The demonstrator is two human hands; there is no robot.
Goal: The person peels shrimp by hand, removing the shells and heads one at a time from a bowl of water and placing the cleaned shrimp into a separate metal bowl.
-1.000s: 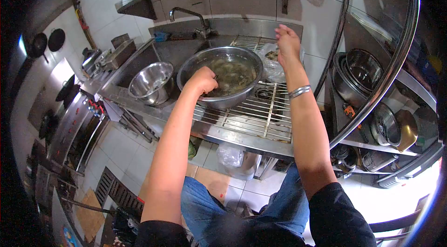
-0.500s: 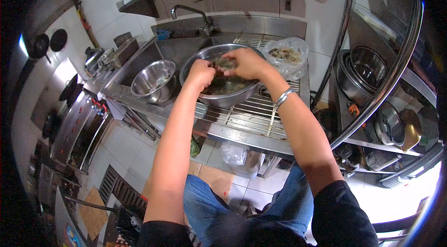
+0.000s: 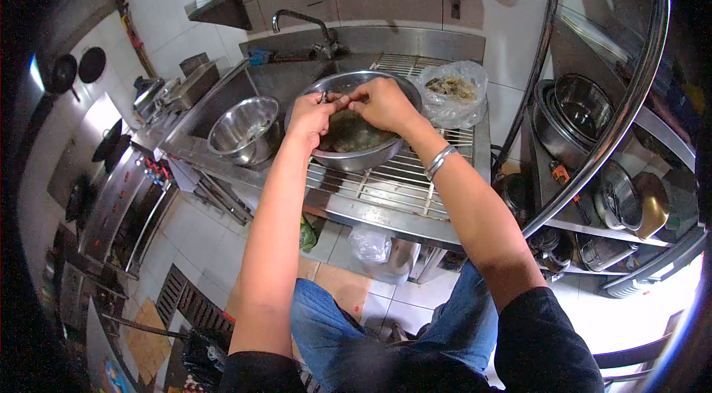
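Both hands meet over a large steel basin, which holds murky water with greyish pieces in it. My left hand is closed, its fingertips around a small grey piece, seemingly a shrimp, mostly hidden by the fingers. My right hand pinches at the same spot, thumb and fingers touching the left fingertips. Left of the basin a smaller steel bowl has a few pale bits inside. To the right lies a clear plastic bag with brownish scraps, perhaps shells.
The basin stands on a wire rack over the steel counter. Behind are a faucet and a sink. Stacked pots fill shelves at the right, behind a curved metal rail. A stove is at left.
My right hand has shifted slightly left, and both hands have come together. The grey piece, visible between them before, is now mostly covered by fingers.
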